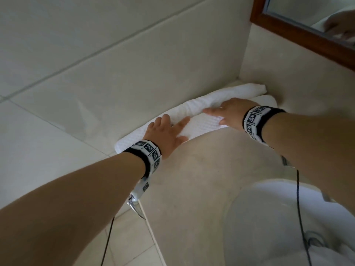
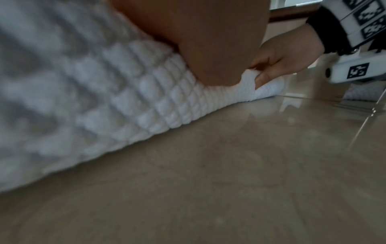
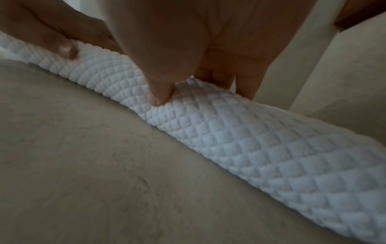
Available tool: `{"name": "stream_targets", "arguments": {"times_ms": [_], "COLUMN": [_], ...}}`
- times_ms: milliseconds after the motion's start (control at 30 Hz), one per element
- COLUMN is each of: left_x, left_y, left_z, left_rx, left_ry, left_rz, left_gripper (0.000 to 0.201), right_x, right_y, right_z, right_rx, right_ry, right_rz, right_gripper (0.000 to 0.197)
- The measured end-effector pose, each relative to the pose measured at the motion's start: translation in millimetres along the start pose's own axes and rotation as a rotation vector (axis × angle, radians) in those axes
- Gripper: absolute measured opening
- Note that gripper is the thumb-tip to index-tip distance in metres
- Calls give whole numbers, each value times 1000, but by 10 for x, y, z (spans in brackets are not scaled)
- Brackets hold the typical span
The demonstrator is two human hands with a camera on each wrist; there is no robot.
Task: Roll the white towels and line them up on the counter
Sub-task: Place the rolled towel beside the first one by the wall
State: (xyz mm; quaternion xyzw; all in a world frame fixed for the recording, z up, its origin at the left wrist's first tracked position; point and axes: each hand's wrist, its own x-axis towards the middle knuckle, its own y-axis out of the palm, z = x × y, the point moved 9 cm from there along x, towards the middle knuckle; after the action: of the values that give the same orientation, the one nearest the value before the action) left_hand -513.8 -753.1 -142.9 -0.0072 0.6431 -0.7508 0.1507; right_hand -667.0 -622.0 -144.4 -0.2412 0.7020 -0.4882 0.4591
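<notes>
A white quilted towel (image 1: 203, 122) lies partly rolled along the far edge of the beige counter (image 1: 201, 179), beside the tiled wall. My left hand (image 1: 180, 129) holds its left part, fingers over the top and thumb on the near side. My right hand (image 1: 215, 116) holds the right part. In the left wrist view my right hand (image 2: 259, 74) pinches a fold of the towel (image 2: 146, 90). In the right wrist view the thumb digs into the towel (image 3: 250, 140) and my left hand (image 3: 69, 44) grips farther along. A second rolled towel (image 1: 240, 91) lies just behind, in the corner.
A white basin (image 1: 278, 217) is sunk into the counter at the near right, with white cloth (image 1: 326, 254) at its lower edge. A wood-framed mirror (image 1: 299, 35) hangs on the right wall. The tiled wall (image 1: 134, 64) borders the counter on the left. Cables hang from both wrists.
</notes>
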Motion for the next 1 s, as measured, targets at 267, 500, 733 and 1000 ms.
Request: {"name": "stream_targets", "arguments": {"times_ms": [267,500,733,1000], "left_x": [-155,-713,-1801,-2885], "left_y": [-14,-71,-55,399], "left_z": [89,205,-284,-1211], "left_rx": [-86,-206,-360,-507], "left_ry": [-22,-87,162,483], "left_rz": [99,188,224,291], "left_gripper": [75,84,74,67], "right_x": [-327,-1231,-2563,-3957], "right_y": [-31,-98,345,1254], "right_z": [85,685,1345,2252], "right_rx": [224,598,744,740], "right_ry": [179,285,490,661], "right_rz": [-9,-70,-115,-37], "right_gripper": [83,86,85,89]}}
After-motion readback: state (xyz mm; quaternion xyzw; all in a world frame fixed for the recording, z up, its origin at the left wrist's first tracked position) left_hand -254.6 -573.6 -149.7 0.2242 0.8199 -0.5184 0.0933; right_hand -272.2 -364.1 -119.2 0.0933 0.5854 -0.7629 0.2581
